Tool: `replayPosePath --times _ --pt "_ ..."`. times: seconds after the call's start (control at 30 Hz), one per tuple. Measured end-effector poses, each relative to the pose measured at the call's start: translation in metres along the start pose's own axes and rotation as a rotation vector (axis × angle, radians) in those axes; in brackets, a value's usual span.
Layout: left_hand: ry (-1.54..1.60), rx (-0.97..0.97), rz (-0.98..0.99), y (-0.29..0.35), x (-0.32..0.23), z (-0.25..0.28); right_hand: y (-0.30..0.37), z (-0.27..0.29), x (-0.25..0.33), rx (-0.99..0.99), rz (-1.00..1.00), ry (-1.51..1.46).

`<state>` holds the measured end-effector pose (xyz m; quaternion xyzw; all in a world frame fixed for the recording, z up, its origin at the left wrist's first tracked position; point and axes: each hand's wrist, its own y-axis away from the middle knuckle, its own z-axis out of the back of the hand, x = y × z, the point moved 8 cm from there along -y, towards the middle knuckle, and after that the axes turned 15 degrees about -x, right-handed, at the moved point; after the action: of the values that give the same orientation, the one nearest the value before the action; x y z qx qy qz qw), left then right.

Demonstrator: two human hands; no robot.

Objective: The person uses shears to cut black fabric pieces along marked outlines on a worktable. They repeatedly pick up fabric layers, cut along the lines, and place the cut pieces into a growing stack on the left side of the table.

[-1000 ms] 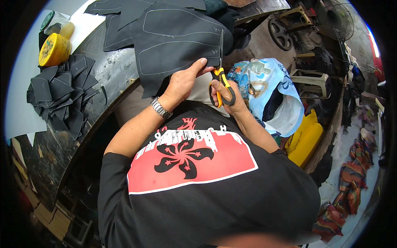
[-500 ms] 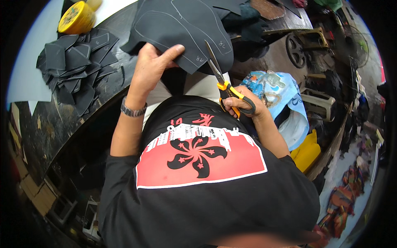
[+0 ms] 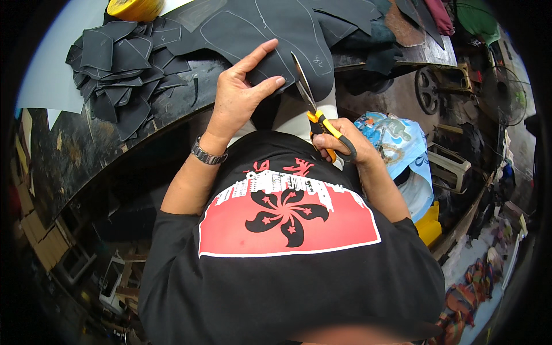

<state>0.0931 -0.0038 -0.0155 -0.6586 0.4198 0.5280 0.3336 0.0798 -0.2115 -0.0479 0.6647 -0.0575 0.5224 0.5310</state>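
A large black sheet of flexible material (image 3: 236,31) with white chalk outlines lies over the table edge, its near part hanging towards my lap. My left hand (image 3: 244,86) rests on its near left part, index finger and thumb stretched apart; the other fingers are mostly hidden. In my right hand (image 3: 348,141) is a pair of scissors (image 3: 322,122) with yellow and black handles. The blades point away from me at the sheet's near edge, right of my left thumb, and look slightly parted.
Several cut black pieces (image 3: 118,72) are heaped on the dark table (image 3: 72,155) at left, by a yellow round object (image 3: 135,8). More black pieces (image 3: 345,23) lie at the far right. A blue patterned cloth (image 3: 397,138), a plastic stool (image 3: 448,164) and a fan (image 3: 503,95) stand right.
My left hand has loosened its hold on the sheet's edge and stretched its index finger over it. The sheet has settled lower towards the table. The scissors remain in my right hand.
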Motion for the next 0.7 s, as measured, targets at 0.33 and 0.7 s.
replayPosePath --times 0.33,0.7 --pt "-0.02 0.019 0.048 0.009 0.005 -0.005 -0.008 -0.001 -0.001 0.048 0.047 -0.001" --pt "0.042 0.056 0.072 0.011 0.006 -0.009 0.001 0.002 -0.007 0.026 -0.024 0.019"
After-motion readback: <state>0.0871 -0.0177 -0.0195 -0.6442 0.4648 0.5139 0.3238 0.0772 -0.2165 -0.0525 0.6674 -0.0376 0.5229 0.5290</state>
